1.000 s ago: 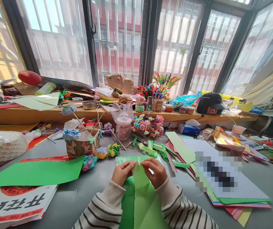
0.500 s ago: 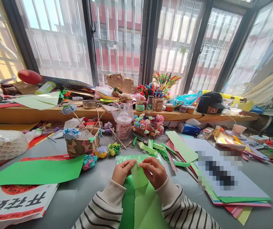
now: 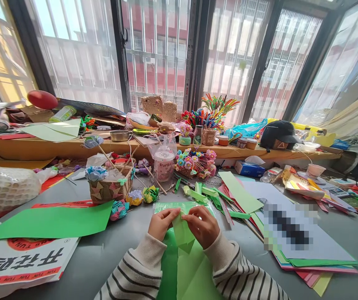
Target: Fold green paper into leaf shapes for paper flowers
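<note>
Between both hands hangs a folded piece of light green paper [image 3: 183, 234], pinched near its top. My left hand [image 3: 163, 224] grips its upper left edge with thumb and forefinger. Opposite it, my right hand [image 3: 201, 227] pinches the upper right edge, fingertips close together. The fine fold under the fingertips is partly hidden. Below lies a light green sheet [image 3: 196, 275], overlapping a darker green sheet [image 3: 168, 273]. A clear plastic sleeve [image 3: 158, 207] shows just behind the hands.
Folded green paper strips [image 3: 199, 193] lie behind my right hand. At right rests a stack of coloured paper [image 3: 316, 246]; at left, a green sheet [image 3: 60, 221] covers part of a printed bag [image 3: 19, 260]. A basket [image 3: 108, 189] with paper flowers and a lidded cup [image 3: 163, 164] stand farther back.
The light green piece now hangs as a shorter folded flap, its lower edge separate from the sheet below. Both hands keep nearly the same place and pinch. The view has shifted slightly.
</note>
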`<state>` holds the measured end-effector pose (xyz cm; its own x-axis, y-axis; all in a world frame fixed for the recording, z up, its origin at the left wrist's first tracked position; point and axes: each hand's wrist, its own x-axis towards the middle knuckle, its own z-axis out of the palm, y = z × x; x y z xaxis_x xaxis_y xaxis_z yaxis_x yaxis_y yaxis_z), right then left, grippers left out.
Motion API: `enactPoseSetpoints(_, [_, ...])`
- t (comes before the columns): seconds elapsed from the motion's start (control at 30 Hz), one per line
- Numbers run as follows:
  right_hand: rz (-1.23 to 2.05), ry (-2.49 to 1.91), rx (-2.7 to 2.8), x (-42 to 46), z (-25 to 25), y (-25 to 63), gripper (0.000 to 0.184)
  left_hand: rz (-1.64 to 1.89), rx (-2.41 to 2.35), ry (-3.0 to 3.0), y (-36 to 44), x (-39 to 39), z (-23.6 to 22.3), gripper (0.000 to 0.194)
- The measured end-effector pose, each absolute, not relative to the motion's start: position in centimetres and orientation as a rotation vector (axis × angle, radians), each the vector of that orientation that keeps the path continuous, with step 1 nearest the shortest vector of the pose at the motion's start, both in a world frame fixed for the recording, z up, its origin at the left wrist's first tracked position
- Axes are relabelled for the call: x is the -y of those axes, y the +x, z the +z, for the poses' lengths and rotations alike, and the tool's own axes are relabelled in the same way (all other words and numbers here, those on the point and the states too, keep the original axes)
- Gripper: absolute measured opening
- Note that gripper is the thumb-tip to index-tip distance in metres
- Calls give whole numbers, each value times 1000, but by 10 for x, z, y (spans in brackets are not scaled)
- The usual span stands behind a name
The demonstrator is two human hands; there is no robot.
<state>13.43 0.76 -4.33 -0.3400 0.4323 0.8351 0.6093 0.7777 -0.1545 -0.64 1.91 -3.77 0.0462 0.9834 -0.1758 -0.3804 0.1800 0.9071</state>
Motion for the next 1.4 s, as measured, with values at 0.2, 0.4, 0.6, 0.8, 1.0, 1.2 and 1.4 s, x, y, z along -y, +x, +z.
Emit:
enactPoseSetpoints(0.2, [-188,-766,1981,-8,-42,134,18,1263,-1007,859,-7,-18,-37,18])
enactPoseSetpoints(0.4, [-160,-777,1978,-7,-42,134,19,1284,-1053,940,-8,-17,-39,18])
enactPoseSetpoints(0.6, [108,-898,1897,-5,-36,134,23,1325,-1109,1100,-8,-16,-33,17])
enactPoseSetpoints(0.8, [539,-1187,1773,-12,-31,137,30,1296,-1173,1248,-6,-12,-30,17])
enactPoseSetpoints(1.0, [839,-1179,1838,-19,-30,140,31,1244,-1209,1345,-5,-11,-29,18])
enactPoseSetpoints(1.2, [1075,-1170,1785,-20,-29,144,28,1181,-1194,1312,-6,-12,-28,18])
enactPoseSetpoints(1.4, [1143,-1189,1703,-22,-33,142,26,1124,-1171,1311,-7,-20,-37,21])
